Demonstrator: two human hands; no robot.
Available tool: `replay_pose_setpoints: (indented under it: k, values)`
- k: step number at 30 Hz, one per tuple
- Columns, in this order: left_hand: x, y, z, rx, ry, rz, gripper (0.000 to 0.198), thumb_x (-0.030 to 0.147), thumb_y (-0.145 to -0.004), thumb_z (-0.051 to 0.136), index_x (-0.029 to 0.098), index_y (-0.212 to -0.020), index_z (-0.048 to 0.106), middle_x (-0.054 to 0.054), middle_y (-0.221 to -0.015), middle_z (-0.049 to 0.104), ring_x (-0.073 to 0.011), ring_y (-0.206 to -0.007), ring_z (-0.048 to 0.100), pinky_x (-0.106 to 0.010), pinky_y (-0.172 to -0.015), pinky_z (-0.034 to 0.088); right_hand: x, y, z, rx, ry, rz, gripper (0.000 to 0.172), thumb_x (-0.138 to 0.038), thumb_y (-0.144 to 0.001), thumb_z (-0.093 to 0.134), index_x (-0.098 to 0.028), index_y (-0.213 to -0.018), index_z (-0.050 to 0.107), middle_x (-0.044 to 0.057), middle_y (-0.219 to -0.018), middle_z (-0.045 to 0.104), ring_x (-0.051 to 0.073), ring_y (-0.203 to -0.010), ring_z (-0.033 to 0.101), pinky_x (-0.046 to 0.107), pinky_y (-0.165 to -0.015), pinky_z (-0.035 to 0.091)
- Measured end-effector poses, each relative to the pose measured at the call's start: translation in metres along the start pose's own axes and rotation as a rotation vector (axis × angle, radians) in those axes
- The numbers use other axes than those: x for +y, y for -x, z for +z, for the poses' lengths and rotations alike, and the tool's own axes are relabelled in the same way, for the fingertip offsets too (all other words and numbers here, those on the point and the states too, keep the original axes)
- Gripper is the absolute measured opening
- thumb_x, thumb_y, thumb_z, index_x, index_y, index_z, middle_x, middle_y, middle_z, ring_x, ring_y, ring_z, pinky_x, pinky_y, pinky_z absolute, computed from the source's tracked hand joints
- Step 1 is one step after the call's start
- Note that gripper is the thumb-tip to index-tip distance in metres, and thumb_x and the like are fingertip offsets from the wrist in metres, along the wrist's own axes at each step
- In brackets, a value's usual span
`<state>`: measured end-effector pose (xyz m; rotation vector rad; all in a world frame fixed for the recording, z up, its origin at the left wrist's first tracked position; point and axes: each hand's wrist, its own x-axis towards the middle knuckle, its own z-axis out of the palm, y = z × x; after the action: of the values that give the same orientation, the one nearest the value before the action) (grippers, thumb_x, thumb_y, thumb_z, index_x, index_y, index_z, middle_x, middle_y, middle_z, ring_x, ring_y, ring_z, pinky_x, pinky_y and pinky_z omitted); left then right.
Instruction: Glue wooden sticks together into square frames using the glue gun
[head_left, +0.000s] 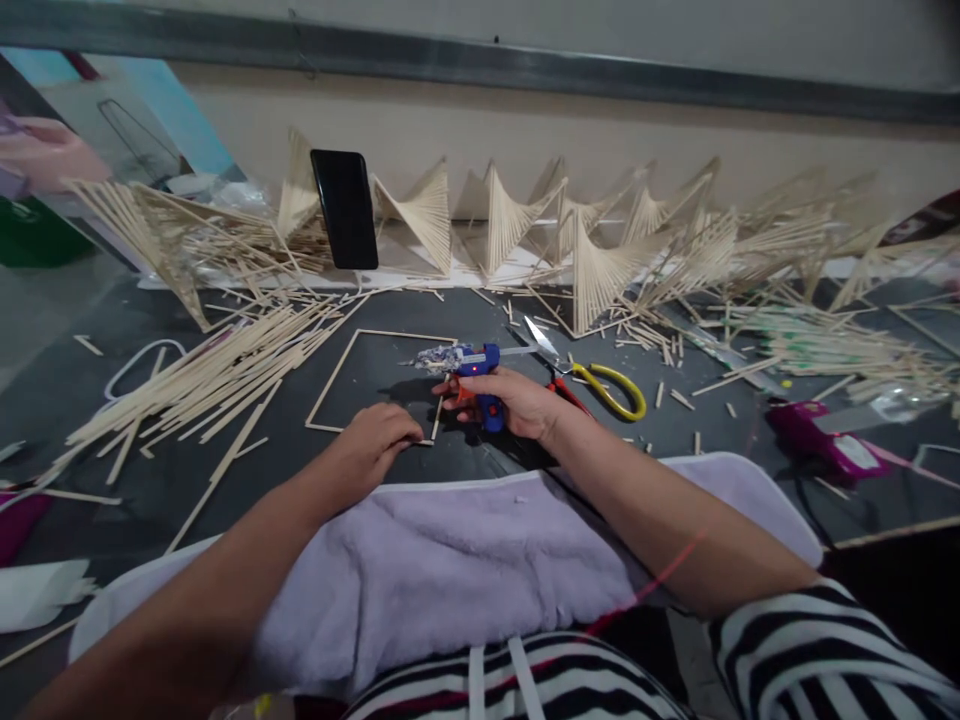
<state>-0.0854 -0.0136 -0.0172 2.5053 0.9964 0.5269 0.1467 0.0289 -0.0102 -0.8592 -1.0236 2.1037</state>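
Note:
My right hand (514, 400) grips a blue hot glue gun (491, 410) with a red trigger. A glue stick sticks out of its back, and its crusted nozzle points left over a square frame of thin wooden sticks (337, 372). The frame lies flat on the dark table. My left hand (381, 438) is closed on the frame's near side, close to its near right corner; the fingertips are partly hidden. Right of the glue gun lie scissors with yellow handles (611, 388) and a red-handled tool (568, 396), partly covered by my right hand.
Loose wooden sticks (217, 375) are heaped at the left. Fan-shaped stick models (514, 225) line the wall, with a black phone (346, 210) propped among them. Short offcuts lie behind the scissors. A purple device (821, 440) lies at right; a lilac cloth (465, 560) covers my lap.

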Motion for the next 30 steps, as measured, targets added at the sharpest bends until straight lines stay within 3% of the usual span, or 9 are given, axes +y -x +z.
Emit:
replay_pose_setpoints:
  k: [30]
  values:
    - [0.0029, 0.0005, 0.002, 0.02, 0.0, -0.075, 0.019, 0.013, -0.085, 0.044, 0.018, -0.091, 0.06, -0.006, -0.093, 0.061, -0.0175, -0.092, 0.052, -0.035, -0.084, 0.042, 0.0002, -0.0018, 0.0015, 0.017, -0.077, 0.043, 0.02, -0.018, -0.075, 0.064, -0.013, -0.094, 0.063, 0.012, -0.101, 0.067, 0.018, -0.086, 0.065, 0.028, -0.071, 0.055]
